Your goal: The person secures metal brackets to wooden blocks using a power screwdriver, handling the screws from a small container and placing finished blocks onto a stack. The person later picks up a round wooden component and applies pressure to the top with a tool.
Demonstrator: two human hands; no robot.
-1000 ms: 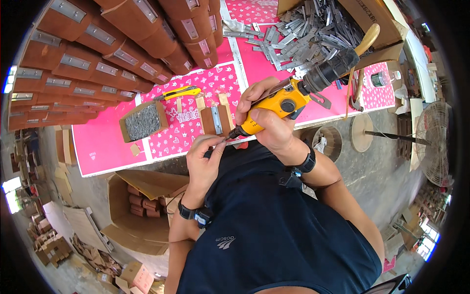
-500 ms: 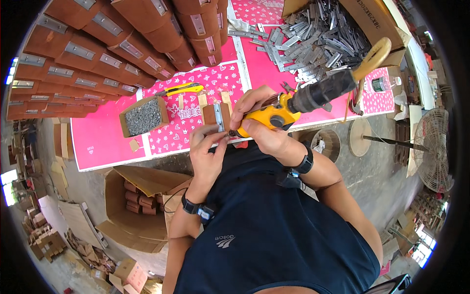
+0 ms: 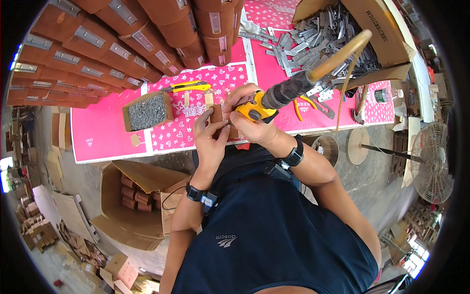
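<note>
The yellow drill (image 3: 253, 110) is standing more upright now than it was a second ago, and both hands are sitting farther in over the brown block (image 3: 216, 113), which is lying on the pink table (image 3: 110, 142) right beneath the fingers, close to the near edge. The right hand (image 3: 250, 126) is wrapping firmly around the drill's body, its fingers closing over the casing, and the tan hose (image 3: 343, 54) is trailing up and away from the back end. The left hand (image 3: 210, 139) is bringing its thumb and forefinger almost together beside the drill's tip, while its other fingers are spreading loosely over the block; whether a small piece is being pinched there I cannot tell, as the fingertips are hiding it. The metal strip, which was showing plainly on the block a second ago, is now lying mostly out of sight behind the hands. By my judgement, this means the work is passing from joining tip and fingers to lining the drill up over the strip, though the actual contact is staying hidden. With the drill swinging aside, the yellow-handled pliers (image 3: 299, 110) are now showing clearly on the table to the right. The screws (image 3: 148, 111) are filling their small box to the left, and the yellow knife (image 3: 191, 86) is lying just beyond it.
</note>
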